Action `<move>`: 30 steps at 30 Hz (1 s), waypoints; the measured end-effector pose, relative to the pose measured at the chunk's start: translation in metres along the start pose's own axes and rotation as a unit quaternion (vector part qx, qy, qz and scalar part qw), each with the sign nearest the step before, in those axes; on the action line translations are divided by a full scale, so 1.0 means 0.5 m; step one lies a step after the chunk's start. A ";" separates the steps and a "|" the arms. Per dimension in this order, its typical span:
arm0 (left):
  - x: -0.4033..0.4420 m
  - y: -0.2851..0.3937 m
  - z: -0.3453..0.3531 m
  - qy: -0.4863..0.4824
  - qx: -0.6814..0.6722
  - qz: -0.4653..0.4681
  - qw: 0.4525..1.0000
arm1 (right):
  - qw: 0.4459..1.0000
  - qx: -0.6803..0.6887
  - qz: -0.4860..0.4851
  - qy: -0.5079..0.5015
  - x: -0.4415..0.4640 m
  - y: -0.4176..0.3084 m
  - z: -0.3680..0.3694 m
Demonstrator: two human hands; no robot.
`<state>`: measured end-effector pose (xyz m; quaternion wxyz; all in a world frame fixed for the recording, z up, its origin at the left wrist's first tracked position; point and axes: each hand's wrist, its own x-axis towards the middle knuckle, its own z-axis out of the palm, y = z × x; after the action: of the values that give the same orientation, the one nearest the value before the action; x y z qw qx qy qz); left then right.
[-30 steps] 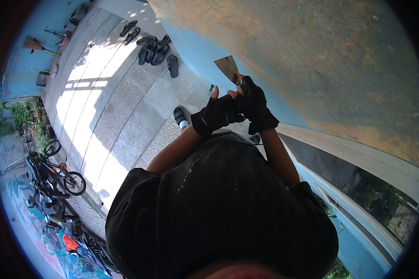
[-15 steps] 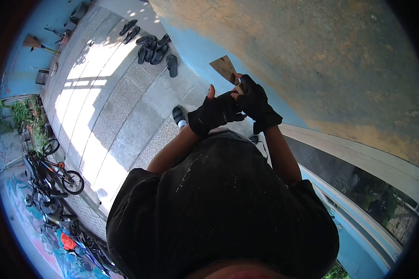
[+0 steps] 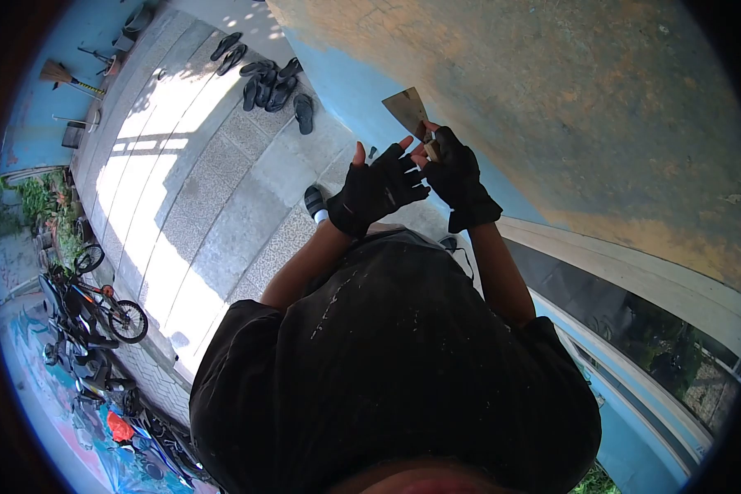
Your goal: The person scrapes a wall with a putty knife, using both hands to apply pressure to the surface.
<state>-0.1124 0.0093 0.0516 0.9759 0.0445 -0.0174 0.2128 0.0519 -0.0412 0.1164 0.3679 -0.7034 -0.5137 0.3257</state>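
My right hand (image 3: 455, 173), in a black fingerless glove, is closed around the handle of a putty knife (image 3: 407, 109). The knife's wide, flat metal blade points up and to the left, close to the wall. My left hand (image 3: 379, 189), gloved the same way, is beside it with the fingers spread and the thumb raised. Its fingertips come near the right hand and the handle; whether they touch is hard to see. Most of the handle is hidden inside the right hand.
A blue wall (image 3: 337, 74) with a large brownish patch (image 3: 568, 107) rises at the right. Several black sandals (image 3: 269, 89) lie on the paved floor (image 3: 230, 177). Bicycles (image 3: 111, 309) stand at lower left, and a broom (image 3: 70, 80) leans at upper left.
My left hand has opened, its fingers spreading and moving slightly away from the right hand. The putty knife has shifted a little up and right, its blade turning more upright.
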 end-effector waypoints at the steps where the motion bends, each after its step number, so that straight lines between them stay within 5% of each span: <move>1: 0.002 -0.004 0.000 0.000 -0.001 -0.001 1.000 | 1.000 -0.001 0.001 0.000 -0.004 0.016 0.009; 3: 0.008 -0.009 0.010 -0.054 -0.045 -0.009 0.998 | 0.988 -0.071 -0.131 0.044 -0.007 0.023 0.027; 4: 0.007 -0.010 0.020 -0.053 -0.045 -0.008 0.998 | 0.998 -0.044 -0.048 0.002 -0.014 0.015 0.023; 6: 0.004 -0.010 0.041 0.031 0.005 -0.009 0.999 | 0.997 -0.058 -0.041 -0.002 -0.012 0.002 0.017; 16: 0.001 0.002 0.025 0.009 -0.061 0.022 0.998 | 0.999 -0.034 -0.036 -0.002 -0.012 -0.005 0.000; 20: 0.002 0.005 0.020 -0.030 0.017 0.030 0.999 | 0.994 -0.087 -0.070 -0.007 -0.023 0.018 0.015; 30: 0.009 0.011 0.039 -0.018 -0.035 0.061 0.997 | 1.000 -0.032 0.001 0.000 -0.012 0.006 0.004</move>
<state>-0.1109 0.0144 0.0715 0.9617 0.0128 -0.0452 0.2699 0.0500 -0.0473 0.1133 0.3448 -0.7152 -0.5229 0.3101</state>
